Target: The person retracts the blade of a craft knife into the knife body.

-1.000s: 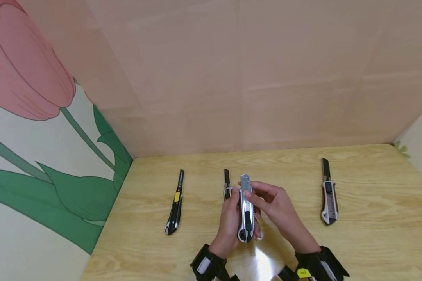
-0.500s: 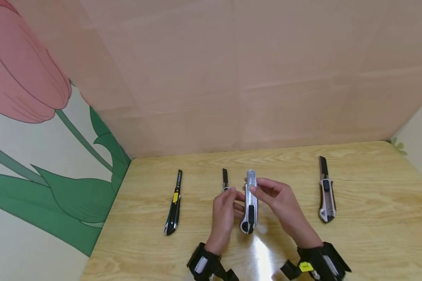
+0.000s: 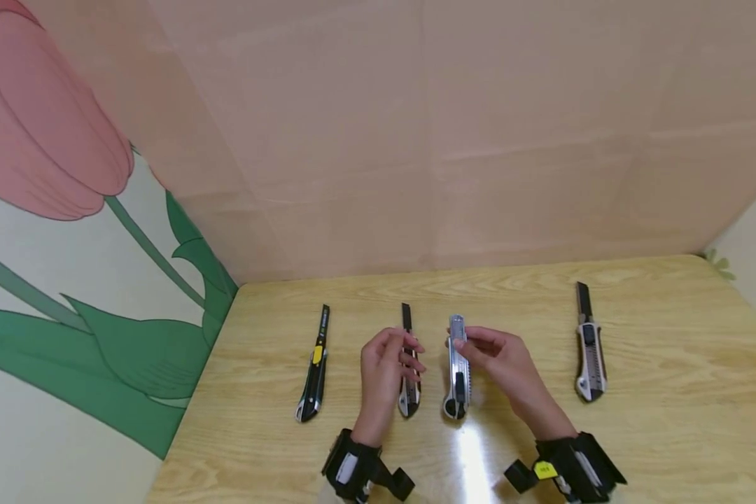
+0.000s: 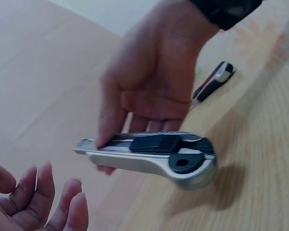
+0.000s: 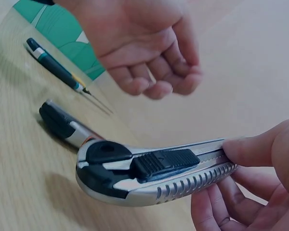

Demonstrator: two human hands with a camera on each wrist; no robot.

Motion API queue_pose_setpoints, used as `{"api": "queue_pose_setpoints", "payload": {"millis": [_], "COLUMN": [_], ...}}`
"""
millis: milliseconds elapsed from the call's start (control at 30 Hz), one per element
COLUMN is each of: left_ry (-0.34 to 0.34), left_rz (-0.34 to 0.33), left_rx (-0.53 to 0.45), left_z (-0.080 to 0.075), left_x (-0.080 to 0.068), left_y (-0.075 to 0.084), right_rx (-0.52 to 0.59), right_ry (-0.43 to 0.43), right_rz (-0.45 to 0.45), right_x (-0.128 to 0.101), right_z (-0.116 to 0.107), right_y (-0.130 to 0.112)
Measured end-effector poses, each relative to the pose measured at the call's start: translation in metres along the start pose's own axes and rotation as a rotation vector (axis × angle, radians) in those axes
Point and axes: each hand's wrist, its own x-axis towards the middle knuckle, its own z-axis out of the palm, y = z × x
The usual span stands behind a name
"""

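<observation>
My right hand (image 3: 502, 360) pinches a silver utility knife (image 3: 458, 371) by its front end, thumb on top and fingers beneath. In the right wrist view the knife's black slider (image 5: 166, 162) and ridged edge face up, and no blade sticks out. My left hand (image 3: 384, 367) hovers to the left with relaxed fingers (image 5: 161, 89) and holds nothing. Partly behind that hand, a second utility knife (image 3: 409, 395) with its dark blade extended lies on the wooden table (image 3: 239, 448).
A black and yellow utility knife (image 3: 315, 371) lies at the left, blade out. Another grey and black utility knife (image 3: 590, 357) lies far right, also with its blade extended. A pinkish covering (image 3: 428, 140) rises behind the table's back edge.
My left hand has let go of the silver utility knife and moved left, away from it. My right hand keeps its pinch, and the knife has shifted slightly right.
</observation>
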Motion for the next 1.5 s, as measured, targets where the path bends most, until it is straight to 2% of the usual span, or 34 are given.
{"api": "queue_pose_setpoints", "payload": {"millis": [400, 700, 833, 1100, 1500], "left_ry": [0.026, 0.02, 0.022, 0.019, 0.029], "left_rz": [0.042, 0.041, 0.029, 0.052, 0.045], "left_rx": [0.021, 0.002, 0.019, 0.062, 0.094], "left_z": [-0.005, -0.005, -0.005, -0.006, -0.004], "left_x": [0.001, 0.002, 0.003, 0.003, 0.001], "left_y": [0.002, 0.001, -0.001, -0.001, 0.0], "right_rx": [-0.038, -0.073, -0.147, -0.368, -0.486], "right_ry": [0.026, 0.052, 0.072, 0.115, 0.181], "right_rz": [0.043, 0.003, -0.025, -0.06, -0.145], "right_x": [0.007, 0.013, 0.015, 0.02, 0.021], "right_z": [-0.006, -0.003, -0.002, -0.001, 0.005], "right_y": [0.016, 0.025, 0.026, 0.033, 0.039]}}
